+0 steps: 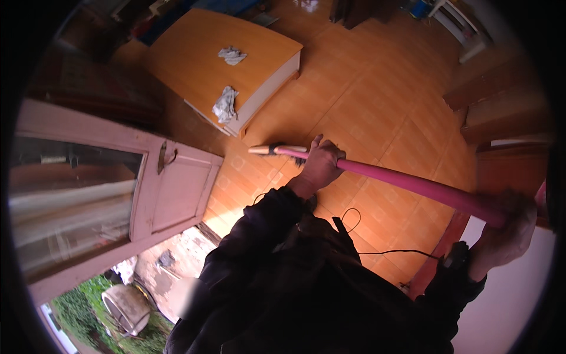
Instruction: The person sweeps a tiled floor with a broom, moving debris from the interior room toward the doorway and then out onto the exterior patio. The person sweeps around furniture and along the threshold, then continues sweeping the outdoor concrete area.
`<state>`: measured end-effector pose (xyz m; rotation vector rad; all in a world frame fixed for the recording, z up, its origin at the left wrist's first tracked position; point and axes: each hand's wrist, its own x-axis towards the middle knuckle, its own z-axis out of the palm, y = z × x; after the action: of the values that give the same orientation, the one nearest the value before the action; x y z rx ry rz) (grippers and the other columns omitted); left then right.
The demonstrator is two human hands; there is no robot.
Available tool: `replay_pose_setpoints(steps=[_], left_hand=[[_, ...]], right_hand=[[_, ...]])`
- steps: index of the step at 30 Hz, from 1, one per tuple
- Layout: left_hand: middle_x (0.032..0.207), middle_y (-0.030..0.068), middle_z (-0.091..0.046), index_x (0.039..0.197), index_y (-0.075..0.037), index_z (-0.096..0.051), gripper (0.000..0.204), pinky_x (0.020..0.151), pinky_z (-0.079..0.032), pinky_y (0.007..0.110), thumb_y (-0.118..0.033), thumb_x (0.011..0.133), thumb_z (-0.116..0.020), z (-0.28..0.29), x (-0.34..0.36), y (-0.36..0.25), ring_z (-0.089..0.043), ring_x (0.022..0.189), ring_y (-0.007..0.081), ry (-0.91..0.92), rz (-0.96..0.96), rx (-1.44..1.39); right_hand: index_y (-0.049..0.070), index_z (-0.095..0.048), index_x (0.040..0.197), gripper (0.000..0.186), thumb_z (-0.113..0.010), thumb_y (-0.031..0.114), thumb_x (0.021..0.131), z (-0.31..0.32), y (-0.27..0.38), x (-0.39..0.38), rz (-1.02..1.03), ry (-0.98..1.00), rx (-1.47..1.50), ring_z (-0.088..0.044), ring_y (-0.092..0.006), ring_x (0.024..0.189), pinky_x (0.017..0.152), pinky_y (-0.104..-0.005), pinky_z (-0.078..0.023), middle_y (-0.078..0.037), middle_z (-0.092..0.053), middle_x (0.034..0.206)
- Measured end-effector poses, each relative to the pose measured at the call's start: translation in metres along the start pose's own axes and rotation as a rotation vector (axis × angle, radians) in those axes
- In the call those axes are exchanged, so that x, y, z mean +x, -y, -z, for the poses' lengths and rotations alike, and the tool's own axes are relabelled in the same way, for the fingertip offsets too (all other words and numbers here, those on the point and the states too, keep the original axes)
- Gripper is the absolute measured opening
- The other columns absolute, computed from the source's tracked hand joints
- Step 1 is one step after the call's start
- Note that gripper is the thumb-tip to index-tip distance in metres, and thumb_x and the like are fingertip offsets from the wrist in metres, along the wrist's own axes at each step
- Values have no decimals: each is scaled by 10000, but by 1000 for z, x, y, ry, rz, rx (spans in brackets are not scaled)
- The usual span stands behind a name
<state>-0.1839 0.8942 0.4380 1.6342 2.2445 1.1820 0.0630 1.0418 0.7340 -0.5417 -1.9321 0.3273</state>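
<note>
A push broom with a pink handle [407, 180] slants across the view, its handle nearer on the right. Wrapped round the lower part of the handle is my left hand [321, 162]. My right hand [510, 236], partly dim and blurred, grips the upper end at the far right. The pale wooden broom head [262, 150] with dark bristles is down by the tiled floor [359, 124], just past my left hand and close to a table corner. Part of the bristles is hidden behind that hand.
A low wooden table [259, 47] bears two crumpled pale cloths or papers [225, 105]. At left, a pink door [183, 192] with a glass pane stands open onto grass and a pot [127, 308]. A black cable [401, 252] trails near me. Brown wooden furniture [501, 106] lines the right.
</note>
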Motion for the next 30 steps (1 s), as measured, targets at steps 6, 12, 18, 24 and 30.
replay_pose_setpoints(steps=[6, 12, 18, 24, 30], left_hand=[[815, 26, -626, 741, -135, -665, 164, 1109, -283, 584, -245, 808, -766, -29, 85, 27, -563, 1032, 261, -125, 63, -89], [1031, 77, -636, 815, -95, -676, 209, 1107, -251, 648, -277, 792, -775, -60, 94, 70, -487, 1273, 323, 74, 63, -36], [1037, 62, -639, 825, -109, -658, 207, 1052, -223, 733, -282, 777, -761, -96, 33, 104, -463, 1325, 341, 435, -72, 29], [1146, 63, -610, 929, -112, -649, 226, 1095, -246, 691, -256, 788, -753, -53, -19, 152, -388, 1380, 344, 621, -250, 114], [1172, 59, -594, 965, -114, -670, 188, 1105, -263, 660, -199, 805, -719, -55, -54, 149, -349, 1410, 322, 769, -349, 260]], right_hand=[[13, -621, 920, 225, -633, 236, 890, -29, 18, -29, 228, 327, 142, -451, -217, 509, 473, -365, -327, -78, -472, 613], [53, -623, 1035, 246, -738, 48, 817, -104, 37, -103, -391, 750, -49, -674, -241, 612, 552, -338, -525, -85, -652, 742], [82, -568, 1263, 356, -607, 90, 909, -198, 25, -202, -863, 797, -204, -659, -405, 959, 808, -469, -549, -179, -666, 1131], [117, -450, 1374, 479, -495, 92, 897, -267, 57, -271, -1313, 788, 97, -646, -446, 905, 767, -509, -495, -253, -671, 1006], [21, -461, 1386, 447, -534, 169, 971, -258, 75, -324, -1493, 692, 212, -594, -456, 1143, 942, -505, -479, -289, -607, 1248]])
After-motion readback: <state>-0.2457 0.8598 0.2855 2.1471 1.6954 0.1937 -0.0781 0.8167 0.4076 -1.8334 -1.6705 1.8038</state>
